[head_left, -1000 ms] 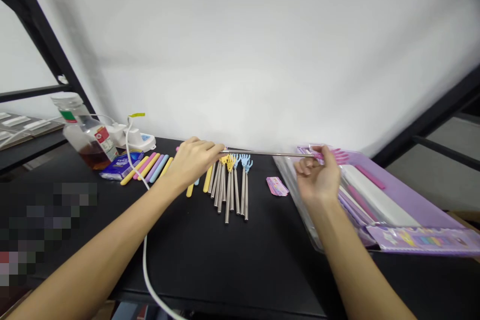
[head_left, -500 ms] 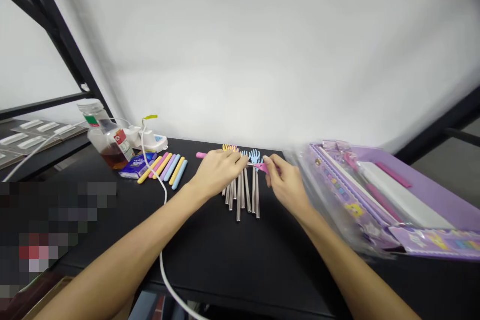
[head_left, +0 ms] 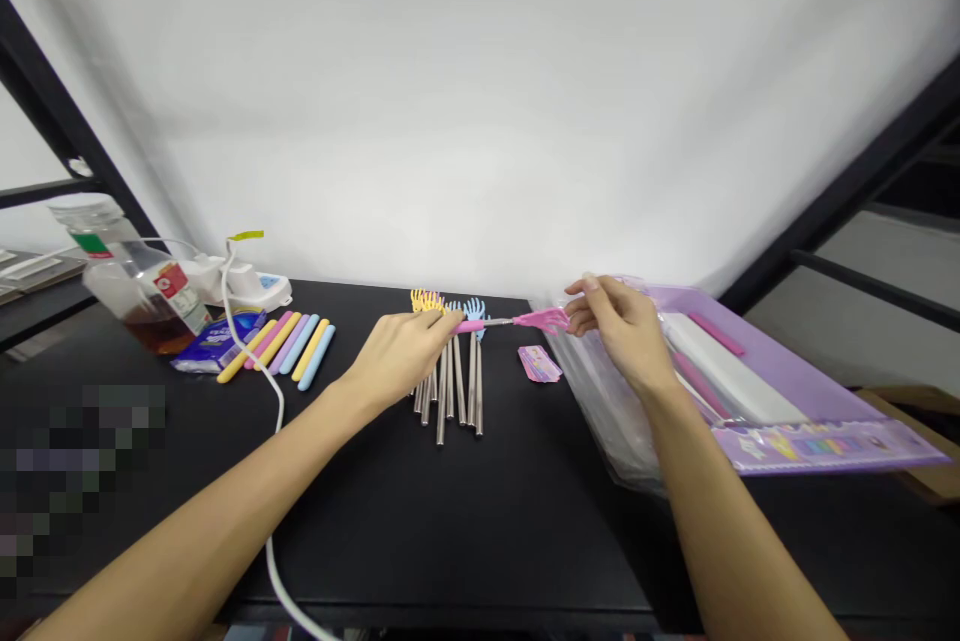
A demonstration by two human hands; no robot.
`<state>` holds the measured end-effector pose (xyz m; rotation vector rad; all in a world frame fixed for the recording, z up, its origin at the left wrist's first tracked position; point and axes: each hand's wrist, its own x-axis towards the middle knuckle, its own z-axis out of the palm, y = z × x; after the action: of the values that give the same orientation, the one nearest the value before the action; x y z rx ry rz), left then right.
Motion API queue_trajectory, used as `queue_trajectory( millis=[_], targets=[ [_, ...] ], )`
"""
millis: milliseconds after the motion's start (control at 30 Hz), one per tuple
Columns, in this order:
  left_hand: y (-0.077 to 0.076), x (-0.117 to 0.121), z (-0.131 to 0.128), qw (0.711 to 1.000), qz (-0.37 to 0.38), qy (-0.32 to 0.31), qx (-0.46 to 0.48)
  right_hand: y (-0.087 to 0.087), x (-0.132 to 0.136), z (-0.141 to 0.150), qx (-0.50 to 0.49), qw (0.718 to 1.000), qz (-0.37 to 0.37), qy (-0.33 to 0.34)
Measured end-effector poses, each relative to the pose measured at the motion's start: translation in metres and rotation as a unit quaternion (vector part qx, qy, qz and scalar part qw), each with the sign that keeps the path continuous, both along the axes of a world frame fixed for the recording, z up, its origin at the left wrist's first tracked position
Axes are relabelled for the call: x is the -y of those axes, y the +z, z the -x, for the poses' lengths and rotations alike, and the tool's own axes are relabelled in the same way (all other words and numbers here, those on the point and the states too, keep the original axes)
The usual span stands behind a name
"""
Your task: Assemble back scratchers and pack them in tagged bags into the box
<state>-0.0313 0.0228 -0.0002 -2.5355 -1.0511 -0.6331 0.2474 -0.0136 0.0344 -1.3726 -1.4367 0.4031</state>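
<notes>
A pink telescopic back scratcher [head_left: 501,323] is held level between both hands above the black table [head_left: 480,511]. My left hand [head_left: 397,354] pinches its pink grip end. My right hand [head_left: 621,326] pinches its pink claw head. Only a short piece of metal rod shows between grip and claw. Under it lies a row of several metal scratchers [head_left: 450,376] with yellow and blue claw heads. Several pastel handle sleeves [head_left: 289,346] lie to the left.
A purple packaging tray in clear plastic [head_left: 750,391] sits at the right. A small pink card [head_left: 538,363] lies beside it. At far left stand a bottle of brown liquid [head_left: 135,291], a blue packet [head_left: 214,341], a white power strip [head_left: 240,281] and its white cable [head_left: 276,441].
One second ago the rod was stretched long between my hands. They came together and the rod shortened. My right hand has since drifted right toward the tray, still on the claw.
</notes>
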Motion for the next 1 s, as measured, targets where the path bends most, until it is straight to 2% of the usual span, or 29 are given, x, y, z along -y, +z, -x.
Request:
queue_trajectory(
  millis=[67, 133, 200, 300, 400, 600, 733, 800, 867, 900, 933, 1000],
  targets=[
    [0.001, 0.003, -0.002, 0.999, 0.033, 0.020, -0.006, -0.004, -0.001, -0.011, 0.128, 0.985, 0.050, -0.103],
    [0.001, 0.005, -0.003, 0.997, 0.064, 0.033, -0.012, -0.011, -0.003, -0.020, 0.254, 0.943, 0.129, -0.174],
    [0.001, 0.006, -0.003, 0.995, 0.088, 0.040, -0.019, -0.019, -0.004, -0.026, 0.326, 0.904, 0.204, -0.188],
    [0.001, 0.006, -0.003, 0.994, 0.098, 0.041, -0.020, -0.027, -0.006, -0.029, 0.354, 0.881, 0.248, -0.195],
    [0.001, 0.004, -0.003, 0.995, 0.093, 0.041, -0.020, -0.025, -0.006, -0.028, 0.352, 0.877, 0.249, -0.212],
    [0.001, 0.004, -0.003, 0.995, 0.097, 0.037, -0.002, -0.010, 0.000, -0.020, 0.350, 0.880, 0.225, -0.228],
    [0.003, 0.006, -0.002, 0.992, 0.116, 0.022, 0.047, 0.000, 0.005, -0.014, 0.309, 0.896, 0.205, -0.243],
    [0.005, 0.007, -0.003, 0.984, 0.148, 0.007, 0.096, 0.004, 0.007, -0.010, 0.285, 0.912, 0.169, -0.243],
    [0.007, 0.009, -0.007, 0.957, 0.229, -0.028, 0.177, 0.007, 0.009, -0.003, 0.244, 0.938, 0.111, -0.219],
    [0.007, 0.010, -0.009, 0.926, 0.292, -0.060, 0.231, 0.007, 0.010, 0.002, 0.211, 0.954, 0.081, -0.196],
    [0.008, 0.011, -0.012, 0.882, 0.360, -0.099, 0.287, 0.007, 0.011, 0.007, 0.168, 0.970, 0.056, -0.166],
    [0.009, 0.014, -0.018, 0.767, 0.479, -0.176, 0.388, 0.004, 0.011, 0.021, 0.075, 0.993, 0.020, -0.093]
  ],
)
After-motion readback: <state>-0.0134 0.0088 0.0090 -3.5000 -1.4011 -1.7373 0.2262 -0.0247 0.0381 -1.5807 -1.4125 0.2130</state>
